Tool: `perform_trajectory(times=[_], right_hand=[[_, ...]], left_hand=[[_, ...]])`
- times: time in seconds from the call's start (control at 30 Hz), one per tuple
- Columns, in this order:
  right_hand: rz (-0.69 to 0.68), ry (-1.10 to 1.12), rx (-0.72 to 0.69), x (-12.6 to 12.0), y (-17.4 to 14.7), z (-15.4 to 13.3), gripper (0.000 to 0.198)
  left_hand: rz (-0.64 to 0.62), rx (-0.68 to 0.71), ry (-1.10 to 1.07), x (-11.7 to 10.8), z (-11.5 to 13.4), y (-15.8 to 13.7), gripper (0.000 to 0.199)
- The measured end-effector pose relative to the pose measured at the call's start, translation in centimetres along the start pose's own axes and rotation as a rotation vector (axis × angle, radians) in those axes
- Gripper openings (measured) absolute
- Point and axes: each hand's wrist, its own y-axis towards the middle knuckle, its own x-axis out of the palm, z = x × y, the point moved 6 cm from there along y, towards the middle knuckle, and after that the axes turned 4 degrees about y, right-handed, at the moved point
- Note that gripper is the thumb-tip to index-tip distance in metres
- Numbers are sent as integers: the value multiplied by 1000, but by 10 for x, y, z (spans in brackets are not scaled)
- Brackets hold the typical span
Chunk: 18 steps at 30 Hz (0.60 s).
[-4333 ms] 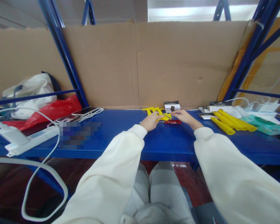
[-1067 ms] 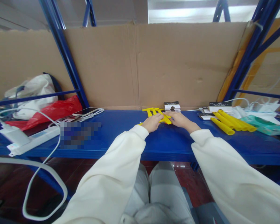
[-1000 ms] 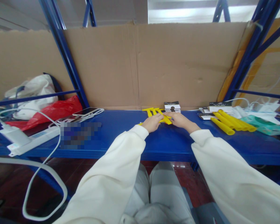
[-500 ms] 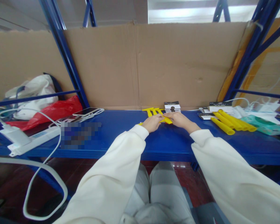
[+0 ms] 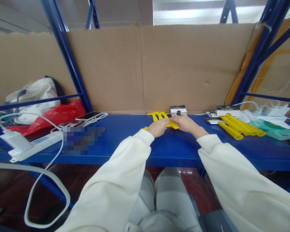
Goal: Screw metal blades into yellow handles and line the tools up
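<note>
My left hand (image 5: 159, 127) and my right hand (image 5: 184, 123) meet over the blue shelf, fingers closed round a yellow plastic piece (image 5: 174, 125). Its wide end pokes out below the fingers, and they hide much of the rest. A thin yellow end (image 5: 145, 128) also shows to the left of my left hand; I cannot tell if it belongs to the same piece. Just behind the hands lie several yellow T-shaped plastic pieces (image 5: 155, 116), side by side. A small stack of black and white boxes (image 5: 178, 110) stands behind my right hand, against the cardboard.
Several yellow tubes (image 5: 232, 132) lie at right, near black and white boxes (image 5: 228, 111) and a green plastic packet (image 5: 272, 129). Leftward are a phone (image 5: 88, 116), a white power strip (image 5: 38, 145) with a looping cable, and a red bag (image 5: 60, 112). Cardboard (image 5: 183, 64) walls the back.
</note>
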Motion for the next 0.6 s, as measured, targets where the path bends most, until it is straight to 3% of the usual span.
perform_trajectory(times=[0.6], right_hand=[[66, 106, -22, -7, -3, 0, 43]], left_hand=[[5, 53, 54, 4, 1, 0, 42]])
